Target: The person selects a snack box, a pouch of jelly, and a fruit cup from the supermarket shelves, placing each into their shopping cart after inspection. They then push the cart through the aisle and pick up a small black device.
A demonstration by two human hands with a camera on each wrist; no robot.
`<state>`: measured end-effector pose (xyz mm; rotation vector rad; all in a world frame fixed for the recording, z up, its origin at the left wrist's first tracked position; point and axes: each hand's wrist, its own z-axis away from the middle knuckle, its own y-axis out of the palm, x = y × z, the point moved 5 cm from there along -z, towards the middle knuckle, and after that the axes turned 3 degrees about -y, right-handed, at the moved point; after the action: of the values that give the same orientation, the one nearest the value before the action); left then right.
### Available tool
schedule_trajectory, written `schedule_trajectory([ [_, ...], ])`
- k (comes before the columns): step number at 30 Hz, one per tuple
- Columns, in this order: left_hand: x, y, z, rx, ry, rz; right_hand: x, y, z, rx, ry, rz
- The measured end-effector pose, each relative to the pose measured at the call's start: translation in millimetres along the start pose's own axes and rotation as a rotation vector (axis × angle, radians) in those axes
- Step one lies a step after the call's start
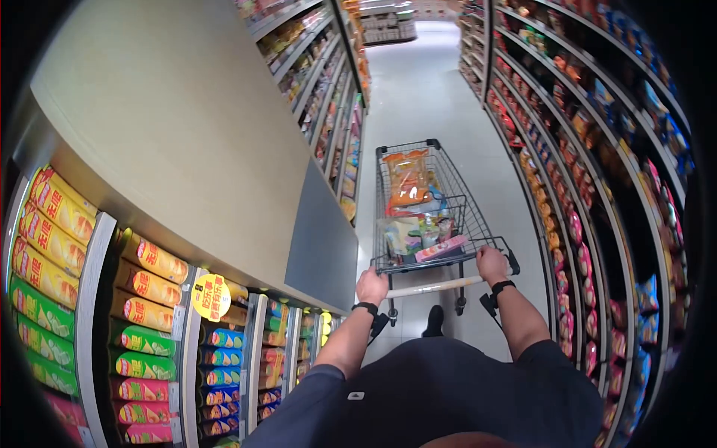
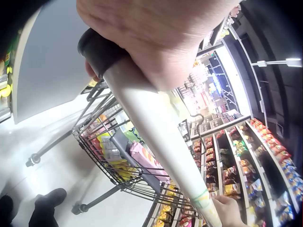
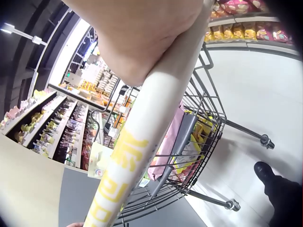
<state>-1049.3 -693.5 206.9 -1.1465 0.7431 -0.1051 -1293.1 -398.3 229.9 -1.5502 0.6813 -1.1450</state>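
A wire shopping cart (image 1: pixel 476 216) stands in front of the person, its white push handle (image 1: pixel 433 287) running across between the two hands. The left hand (image 1: pixel 371 286) grips the handle's left end, beside a dark end cap (image 2: pixel 101 51). Toward the other end, the right hand (image 1: pixel 491 265) holds the bar, which carries yellow lettering in the right wrist view. Inside the basket lie an orange snack bag (image 1: pixel 408 179), a pale green and white bag (image 1: pixel 404 234) and a pink pack (image 1: pixel 441 249) near the handle. Each palm covers part of the bar in its own wrist view.
On the left, shelves of yellow, green and pink chip packs (image 1: pixel 146 366) stand under a wide beige panel (image 1: pixel 172 134). Shelves of bagged snacks (image 1: pixel 590 157) line the right side. A pale tiled aisle floor (image 1: pixel 418 89) runs ahead between them. One dark shoe (image 1: pixel 433 321) is behind the cart.
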Motion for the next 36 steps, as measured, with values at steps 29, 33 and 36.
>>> schedule_trajectory([
  [29,-118.9,-5.0,-326.5,-0.136,0.047,-0.02,69.8,24.9,-329.6,0.018,-0.081,-0.04],
  [33,-145.9,-12.5,-367.3,-0.064,0.032,0.039,66.6,26.5,-376.8,0.098,-0.045,-0.025],
  [36,-163.3,-11.4,-390.5,-0.085,0.067,0.098,61.3,30.4,-410.2,0.12,-0.043,-0.036],
])
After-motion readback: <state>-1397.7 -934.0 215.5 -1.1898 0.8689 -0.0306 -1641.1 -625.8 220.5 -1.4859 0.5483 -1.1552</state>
